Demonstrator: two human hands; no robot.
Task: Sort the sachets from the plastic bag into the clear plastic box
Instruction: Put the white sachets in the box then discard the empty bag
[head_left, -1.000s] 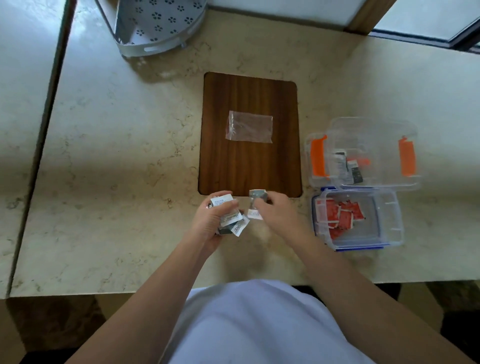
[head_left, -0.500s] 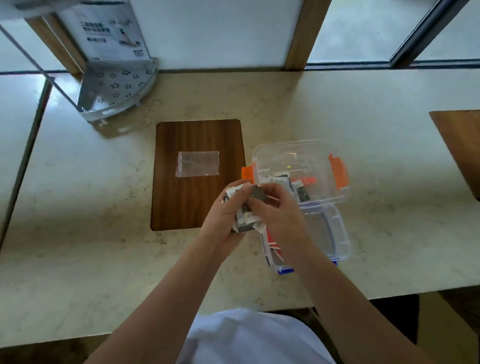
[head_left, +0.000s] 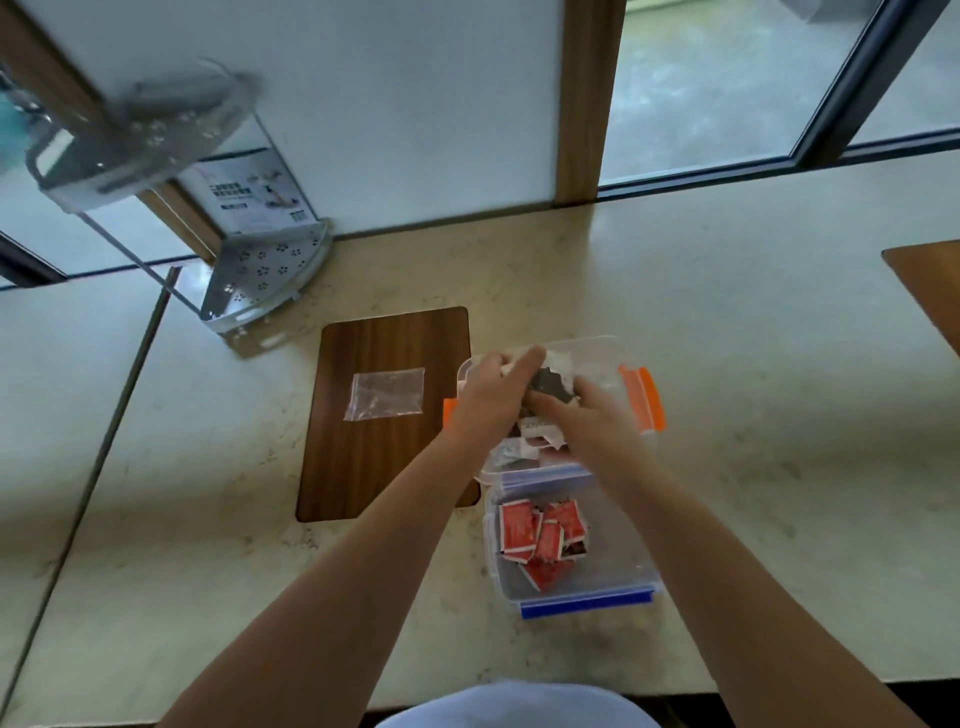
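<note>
Right now both of my hands are over the far clear plastic box (head_left: 631, 364), the one with orange clips, and they are close together, almost touching. My left hand (head_left: 491, 397) is closed around a small bunch of dark and white sachets (head_left: 551, 385), and my right hand (head_left: 589, 423) has its fingertips pinched on the edge of that same bunch, as if peeling one off to drop it. A few pale sachets already lie in the bottom of this box under my hands, though my wrists hide most of them. The nearer box (head_left: 613, 577), with blue clips, sits just in front of it, touching or nearly so, and holds a loose heap of red sachets (head_left: 540, 538) at its far left end. The plastic bag (head_left: 385, 392) lies flat on the wooden board (head_left: 363, 467) to the left of the boxes, and it looks empty from here, with nothing I can make out inside. So I judge the sorting well along: the bag is emptied, the red ones are in, and what is left is the handful I am holding, which goes into the orange-clipped box on the counter (head_left: 727, 364). I cannot count how many remain in my grip, since they overlap.
</note>
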